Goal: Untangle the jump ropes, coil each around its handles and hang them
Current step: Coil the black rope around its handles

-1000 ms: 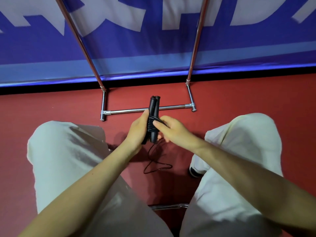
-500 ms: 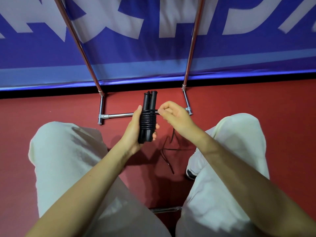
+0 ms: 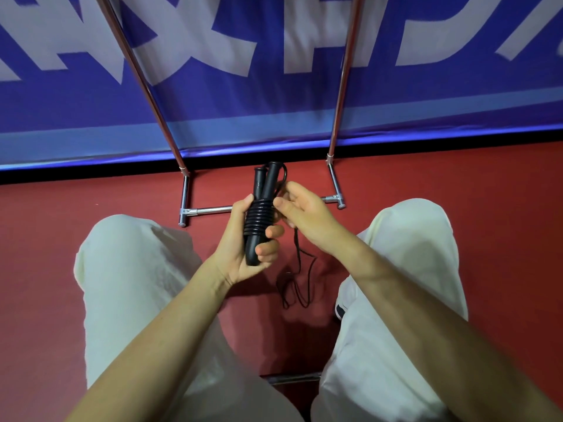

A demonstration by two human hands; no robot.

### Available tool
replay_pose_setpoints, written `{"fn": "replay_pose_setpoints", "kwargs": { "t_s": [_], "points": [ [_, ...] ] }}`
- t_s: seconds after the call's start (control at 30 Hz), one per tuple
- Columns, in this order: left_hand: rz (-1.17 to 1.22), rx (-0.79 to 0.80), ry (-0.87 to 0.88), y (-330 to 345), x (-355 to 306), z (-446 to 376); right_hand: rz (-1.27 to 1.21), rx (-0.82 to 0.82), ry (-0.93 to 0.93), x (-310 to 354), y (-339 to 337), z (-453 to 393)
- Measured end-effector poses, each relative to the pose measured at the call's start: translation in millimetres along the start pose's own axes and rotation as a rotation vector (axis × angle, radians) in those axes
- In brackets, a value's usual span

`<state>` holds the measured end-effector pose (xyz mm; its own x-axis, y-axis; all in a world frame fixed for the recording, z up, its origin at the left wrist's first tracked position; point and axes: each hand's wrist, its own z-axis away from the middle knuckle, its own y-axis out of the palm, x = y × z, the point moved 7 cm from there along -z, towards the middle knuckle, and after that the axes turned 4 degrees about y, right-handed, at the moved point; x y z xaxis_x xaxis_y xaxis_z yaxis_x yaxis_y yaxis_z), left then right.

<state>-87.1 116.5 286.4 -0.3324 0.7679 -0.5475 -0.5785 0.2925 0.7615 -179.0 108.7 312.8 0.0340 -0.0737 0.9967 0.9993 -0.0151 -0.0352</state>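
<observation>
My left hand [image 3: 243, 248] grips two black jump rope handles [image 3: 262, 193] held side by side and upright, with several turns of black rope coiled [image 3: 258, 219] around their middle. My right hand [image 3: 304, 211] is just right of the handles and holds the loose black rope, which loops up behind the handle tops. The free rope end [image 3: 300, 281] hangs down from my right hand and lies in loops on the red floor between my knees.
A metal rack stands in front of me: its base bar [image 3: 210, 211] on the floor and two slanted uprights [image 3: 143, 77] [image 3: 342, 86] against a blue banner. My knees in light trousers [image 3: 131, 269] flank the hands. A chair rail [image 3: 292, 378] shows below.
More turns of rope have gone onto the handles. My right hand swung the rope from the handles' right side up behind their tops, and the loose rope on the floor grew shorter.
</observation>
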Motion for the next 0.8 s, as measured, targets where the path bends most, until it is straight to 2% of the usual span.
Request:
{"fn": "replay_pose_setpoints", "kwargs": {
  "t_s": [0.13, 0.27, 0.37, 0.5, 0.6, 0.67, 0.73, 0.8],
  "points": [
    [-0.188, 0.133, -0.126, 1.7, -1.6, 1.2, 0.02, 0.05, 0.019, -0.2, 2.1, 8.1],
    [-0.299, 0.119, -0.27, -6.1, 0.2, -2.1, -0.101, 0.058, 0.078, -2.9, 3.2, 13.4],
    [-0.408, 0.084, -0.27, -6.7, 3.4, -6.4, -0.17, 0.035, 0.085, -9.4, 0.7, 10.3],
    [-0.471, -0.134, -0.169, -17.9, 10.1, -20.3, -0.176, 0.018, 0.081, -10.4, -1.0, 8.0],
    [-0.444, -0.293, 0.004, -35.0, -2.4, -28.9, -0.157, -0.126, 0.104, -12.4, -5.8, 6.9],
    [-0.425, -0.306, 0.065, -39.9, -11.0, -30.1, -0.043, -0.24, 0.072, -18.4, -13.7, 2.9],
    [-0.535, -0.306, 0.133, -40.8, -15.6, -29.1, 0.1, -0.308, 0.083, -19.5, -19.2, -0.3],
    [-0.648, -0.317, 0.192, -37.6, -15.0, -25.5, 0.093, -0.329, 0.096, -21.0, -20.9, -2.4]
  ]
}}
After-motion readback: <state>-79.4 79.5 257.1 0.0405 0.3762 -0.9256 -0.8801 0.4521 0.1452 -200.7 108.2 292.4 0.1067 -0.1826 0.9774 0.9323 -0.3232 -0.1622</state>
